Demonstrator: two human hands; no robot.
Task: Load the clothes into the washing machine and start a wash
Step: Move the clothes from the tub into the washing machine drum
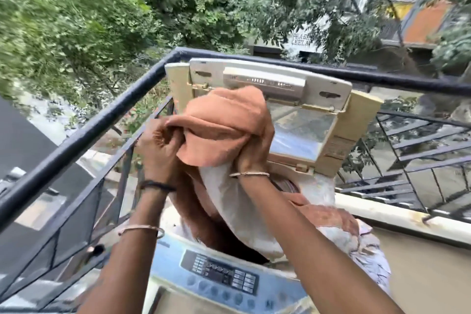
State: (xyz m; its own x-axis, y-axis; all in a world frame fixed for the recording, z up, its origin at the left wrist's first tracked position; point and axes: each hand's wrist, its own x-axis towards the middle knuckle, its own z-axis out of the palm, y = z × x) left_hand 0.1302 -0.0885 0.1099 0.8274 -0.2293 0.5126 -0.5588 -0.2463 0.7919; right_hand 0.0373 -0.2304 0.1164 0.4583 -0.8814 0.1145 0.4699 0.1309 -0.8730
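Note:
A top-loading washing machine (178, 273) stands in front of me with its lid (300, 130) folded upright. Both my hands hold an orange garment (219, 130) with a pale lining up above the drum opening. My left hand (155, 145) grips a bunched fold on its left side. My right hand (252, 153) grips the cloth from the right, and the pale part hangs down into the drum. The blue control panel (221, 278) with its buttons lies at the machine's front edge. More clothes (341, 232) lie heaped on the machine's right rim.
A dark metal balcony railing (84, 135) runs close along the left and behind the machine. A low cream wall (407, 219) with railing bars borders the right. Trees and buildings lie beyond.

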